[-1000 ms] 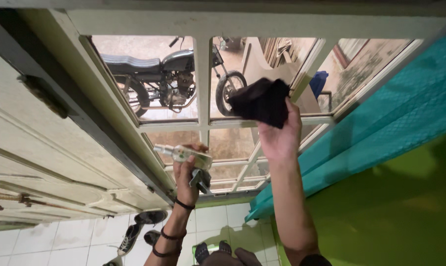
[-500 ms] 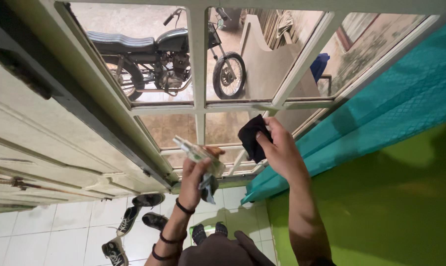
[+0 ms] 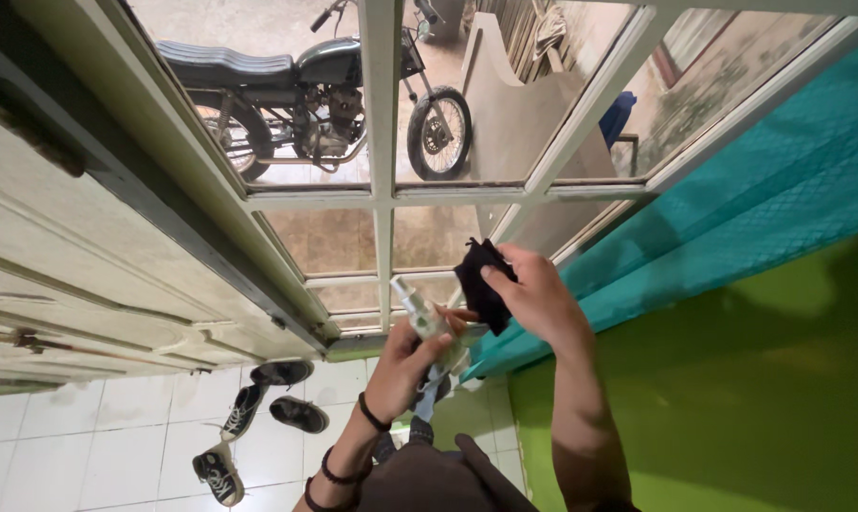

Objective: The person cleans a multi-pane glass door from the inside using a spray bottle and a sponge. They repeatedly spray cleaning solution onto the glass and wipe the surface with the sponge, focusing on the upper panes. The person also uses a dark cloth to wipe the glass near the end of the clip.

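Note:
My left hand (image 3: 401, 368) grips a small clear spray bottle (image 3: 421, 317) with its nozzle tilted up and left, level with the lowest panes of a cream-framed window (image 3: 382, 199). My right hand (image 3: 540, 296) holds a bunched black cloth (image 3: 479, 281) just to the right of the bottle's top, close to the window's lower right panes. The two hands nearly touch. Dark bands circle my left wrist.
A cream panelled door (image 3: 78, 275) stands to the left of the window. A teal curtain (image 3: 732, 209) hangs over a green wall (image 3: 732, 408) on the right. Several dark shoes (image 3: 258, 408) lie on the white tiled floor. Outside, a motorcycle (image 3: 306, 85) is parked.
My right hand came down with the black cloth from the upper panes to the lowest ones, beside the bottle. The view tilted downward, and my left hand kept hold of the spray bottle.

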